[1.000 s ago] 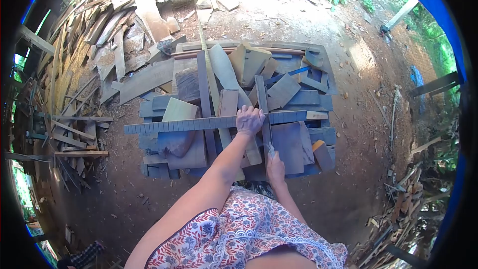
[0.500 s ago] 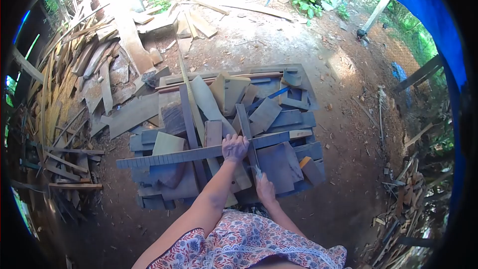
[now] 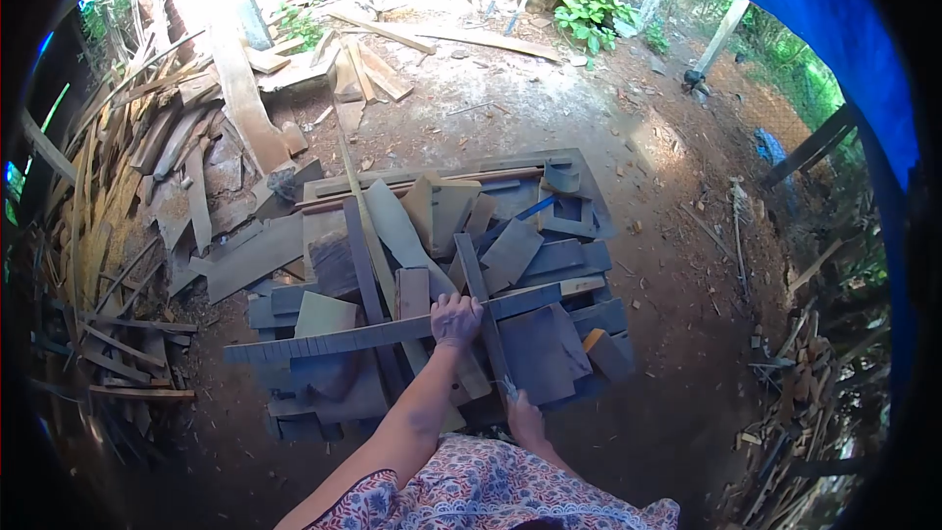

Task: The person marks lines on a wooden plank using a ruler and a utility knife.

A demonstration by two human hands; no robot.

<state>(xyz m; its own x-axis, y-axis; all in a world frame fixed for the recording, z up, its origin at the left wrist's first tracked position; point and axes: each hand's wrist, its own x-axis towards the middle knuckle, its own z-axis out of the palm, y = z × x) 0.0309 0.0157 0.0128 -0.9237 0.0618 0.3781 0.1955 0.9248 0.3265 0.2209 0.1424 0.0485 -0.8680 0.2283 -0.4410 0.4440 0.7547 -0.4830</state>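
Two hands working | left hand (image 3: 456, 319) clenches long notched strip (image 3: 334, 339), pinning it across the scrap-wood pile (image 3: 549, 260) so it can't slide, I reckon | right hand (image 3: 526, 419) grasps small tool (image 3: 508, 391).

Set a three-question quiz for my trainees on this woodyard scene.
1. True or false: the left hand rests on the long plank.
2. The ground around the pile of offcuts is: A bare dirt; B tiles; C snow.
3. Which hand holds the small pale tool?
Key: 1 true; 2 A; 3 the right hand.
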